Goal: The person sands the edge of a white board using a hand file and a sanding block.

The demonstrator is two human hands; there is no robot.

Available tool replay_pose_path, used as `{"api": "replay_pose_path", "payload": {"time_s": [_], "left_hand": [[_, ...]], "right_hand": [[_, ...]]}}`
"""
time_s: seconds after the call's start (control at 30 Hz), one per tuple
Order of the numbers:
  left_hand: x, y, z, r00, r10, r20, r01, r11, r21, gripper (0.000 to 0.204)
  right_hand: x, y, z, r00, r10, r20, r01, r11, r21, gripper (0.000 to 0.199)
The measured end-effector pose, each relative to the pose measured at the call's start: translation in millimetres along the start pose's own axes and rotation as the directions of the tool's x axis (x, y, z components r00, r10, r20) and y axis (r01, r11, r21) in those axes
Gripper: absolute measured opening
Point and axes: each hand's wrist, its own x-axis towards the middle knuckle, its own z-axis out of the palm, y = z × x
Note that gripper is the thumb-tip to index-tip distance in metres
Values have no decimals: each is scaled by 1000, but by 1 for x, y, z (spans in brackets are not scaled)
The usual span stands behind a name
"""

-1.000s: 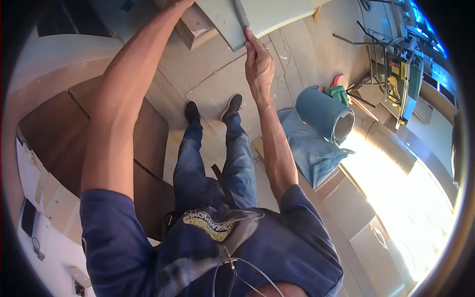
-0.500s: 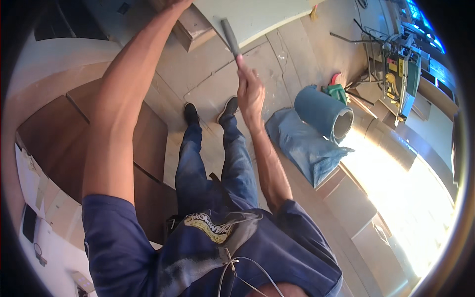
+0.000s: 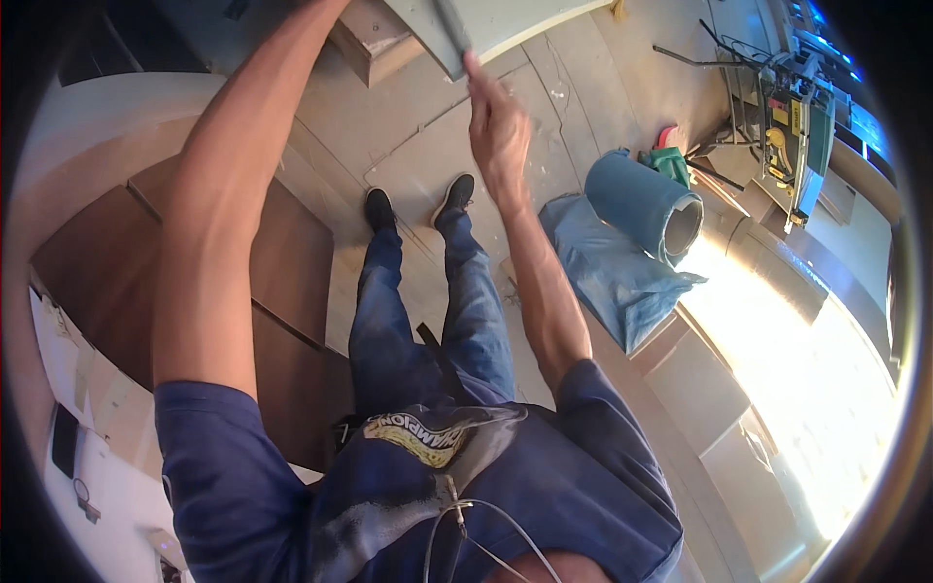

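- Head view, nearest first: our dark blue shirt (image 3: 428,486) fills the lower edge, and below it our jeans run down to two dark shoes (image 3: 418,204) on a floor covered with flat protective sheets (image 3: 437,146).
- Brown panels (image 3: 282,253) lie just beside our left leg.
- Our right hand (image 3: 498,121) is raised in front of us, fingers curled together round a slim grey tool (image 3: 452,24). The tool's upper end meets the lower edge of a pale board (image 3: 505,19) at the top of the picture.
- Our left arm reaches up past the frame's top edge; the left hand itself is out of sight, so we cannot tell how its fingers lie, though we judge it is steadying the same board.
- To work this step well, we would keep the tool flat along the board's edge, move it with short strokes from the wrist, and hold the board firm so that it does not shift.
- Further off to the right lie a crumpled blue sheet (image 3: 612,272) and a blue roll (image 3: 641,199) touching it.
- Beyond those, near the rim, stands a green machine on a wire stand (image 3: 792,117), in strong sunlight.
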Motion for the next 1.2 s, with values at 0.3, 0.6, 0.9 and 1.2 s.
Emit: {"api": "replay_pose_path", "payload": {"time_s": [0.3, 0.6, 0.9, 1.2], "left_hand": [[2, -16, 13, 998, 14, -61, -24, 986, -164, 53], [-4, 4, -2, 1000, 3, 28, 2, 983, -181, 53], [-2, 3, -4, 1000, 21, 1, -21, 1000, -20, 52], [-2, 5, -6, 1000, 14, -23, -14, 1000, 7, 51]], "right_hand": [[2, -18, 0, 996, 82, 35, -83, 996, 25, 36], [15, 0, -4, 1000, 1, -8, -1, 1000, -19, 38], [7, -4, -2, 999, 44, -15, -43, 999, 5, 39], [-7, -8, -5, 995, 91, 50, -89, 996, -28, 38]]}}
